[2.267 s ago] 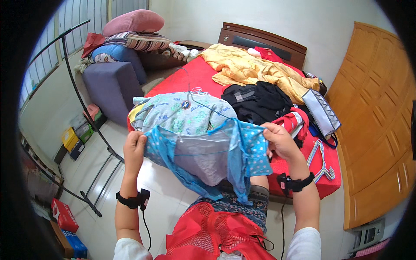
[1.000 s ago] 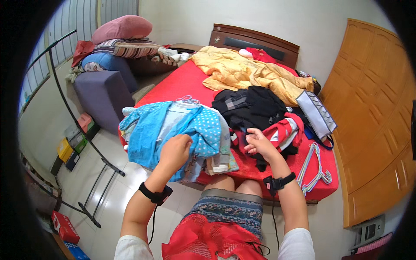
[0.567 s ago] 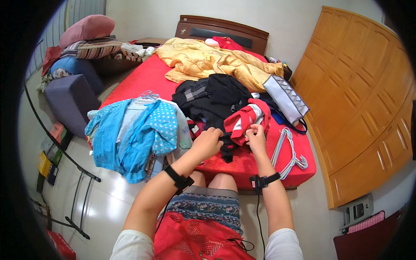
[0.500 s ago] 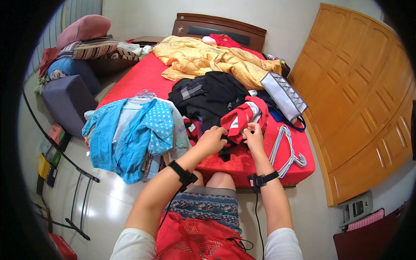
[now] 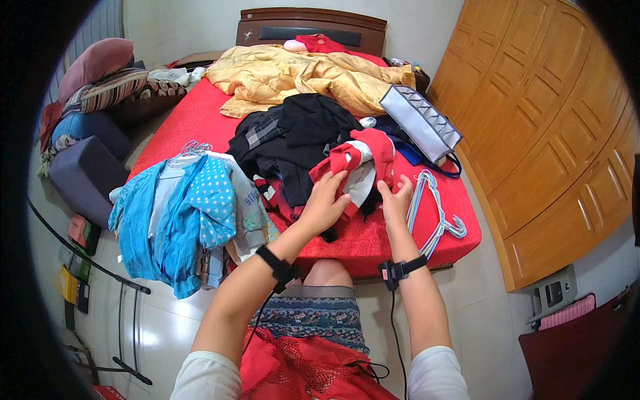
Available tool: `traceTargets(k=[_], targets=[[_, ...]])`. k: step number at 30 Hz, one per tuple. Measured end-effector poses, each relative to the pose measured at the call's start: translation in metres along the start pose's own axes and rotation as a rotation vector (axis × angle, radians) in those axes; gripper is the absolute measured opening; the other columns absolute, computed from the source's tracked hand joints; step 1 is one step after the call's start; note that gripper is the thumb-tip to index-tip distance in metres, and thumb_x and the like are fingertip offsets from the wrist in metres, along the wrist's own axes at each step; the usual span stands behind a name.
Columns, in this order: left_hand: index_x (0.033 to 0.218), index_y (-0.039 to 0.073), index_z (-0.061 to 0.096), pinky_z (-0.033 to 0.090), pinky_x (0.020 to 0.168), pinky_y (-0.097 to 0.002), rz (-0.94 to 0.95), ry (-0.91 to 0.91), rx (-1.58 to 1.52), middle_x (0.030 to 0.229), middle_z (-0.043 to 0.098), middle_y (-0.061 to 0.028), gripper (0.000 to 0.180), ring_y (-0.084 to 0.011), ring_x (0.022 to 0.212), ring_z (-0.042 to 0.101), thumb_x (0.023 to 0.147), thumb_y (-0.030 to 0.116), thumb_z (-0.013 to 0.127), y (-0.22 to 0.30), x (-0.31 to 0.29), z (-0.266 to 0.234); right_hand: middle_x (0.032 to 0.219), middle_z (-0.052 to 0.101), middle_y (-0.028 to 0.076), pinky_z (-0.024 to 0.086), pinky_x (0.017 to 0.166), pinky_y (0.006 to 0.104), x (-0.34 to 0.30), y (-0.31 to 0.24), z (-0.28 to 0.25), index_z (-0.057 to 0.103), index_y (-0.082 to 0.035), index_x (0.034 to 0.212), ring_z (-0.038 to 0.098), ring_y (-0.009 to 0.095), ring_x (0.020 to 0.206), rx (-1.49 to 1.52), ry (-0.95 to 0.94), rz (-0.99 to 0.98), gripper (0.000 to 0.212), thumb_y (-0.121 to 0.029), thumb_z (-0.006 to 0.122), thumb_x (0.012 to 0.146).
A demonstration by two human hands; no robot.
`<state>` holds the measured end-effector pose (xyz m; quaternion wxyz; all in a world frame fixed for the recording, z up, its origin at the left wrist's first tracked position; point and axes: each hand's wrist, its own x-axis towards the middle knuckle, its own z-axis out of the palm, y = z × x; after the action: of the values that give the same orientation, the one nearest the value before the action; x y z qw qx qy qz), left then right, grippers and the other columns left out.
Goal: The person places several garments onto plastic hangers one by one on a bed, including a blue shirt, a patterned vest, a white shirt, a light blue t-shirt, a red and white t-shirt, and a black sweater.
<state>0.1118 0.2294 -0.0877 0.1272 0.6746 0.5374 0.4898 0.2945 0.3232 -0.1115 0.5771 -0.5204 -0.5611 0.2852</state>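
Observation:
A red and white garment (image 5: 363, 160) lies bunched at the near side of the clothes heap on the bed. My left hand (image 5: 324, 204) rests against its left edge, fingers stretched and thumb apart. On its other side, my right hand (image 5: 396, 200) has its fingers spread, close to the red cloth. Neither hand is closed round the garment. Behind it is a heap of black clothes (image 5: 303, 130). Several light-coloured hangers (image 5: 427, 213) lie together to the right of my right hand.
Blue and grey clothes on hangers (image 5: 180, 213) hang over the bed's left corner. A white and grey storage box (image 5: 420, 123) sits right of the heap. Beyond lies a yellow quilt (image 5: 300, 73) on the red bedsheet (image 5: 167, 133). Wooden wardrobe doors (image 5: 547, 120) line the right.
Both hands have gone from pinched fingers to spread fingers at the red and white garment, which now shows more of its white part. The view has shifted slightly to the right.

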Motion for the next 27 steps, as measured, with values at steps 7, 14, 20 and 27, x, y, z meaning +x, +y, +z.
traceTargets(k=[7,14,20,27], targets=[[0.134,0.003,0.047,0.032,0.108,-0.0371,-0.059,0.058,-0.173,0.137,0.042,-0.0240,0.050,-0.0365,0.131,0.039,0.088,0.018,0.059,0.025,-0.055,-0.066,0.120,0.047,0.018,0.034,0.099,0.0469,0.004,-0.027,0.021,0.059,-0.011,0.108,0.041,0.037,0.117,-0.408,-0.239,-0.139,0.048,-0.031,0.076,0.068],[0.131,0.000,0.048,0.042,0.096,-0.0344,-0.340,0.022,-0.065,0.129,0.047,-0.0197,0.049,-0.0301,0.114,0.052,0.088,0.018,0.060,0.012,-0.118,-0.101,0.095,0.060,0.010,0.045,0.083,0.0321,-0.008,-0.029,0.022,0.062,-0.003,0.092,0.057,0.020,0.091,0.280,-0.181,-0.002,0.012,-0.007,0.058,0.081],[0.115,-0.006,0.058,0.050,0.077,-0.0403,-0.503,-0.396,0.117,0.093,0.065,-0.0223,0.044,-0.0333,0.083,0.066,0.087,0.027,0.059,0.004,-0.146,-0.119,0.119,0.060,0.008,0.042,0.096,0.0296,-0.047,-0.040,-0.007,0.061,-0.001,0.096,0.055,0.016,0.110,0.492,-0.617,-0.112,0.014,0.000,0.055,0.083],[0.108,-0.005,0.060,0.049,0.081,-0.0443,-0.365,-0.230,0.197,0.096,0.065,-0.0235,0.040,-0.0387,0.092,0.063,0.084,0.026,0.060,0.025,-0.117,-0.111,0.102,0.063,0.012,0.047,0.085,0.0319,-0.095,-0.022,-0.029,0.061,-0.002,0.090,0.060,0.022,0.095,-0.019,-1.082,-0.408,0.015,-0.008,0.063,0.076]])
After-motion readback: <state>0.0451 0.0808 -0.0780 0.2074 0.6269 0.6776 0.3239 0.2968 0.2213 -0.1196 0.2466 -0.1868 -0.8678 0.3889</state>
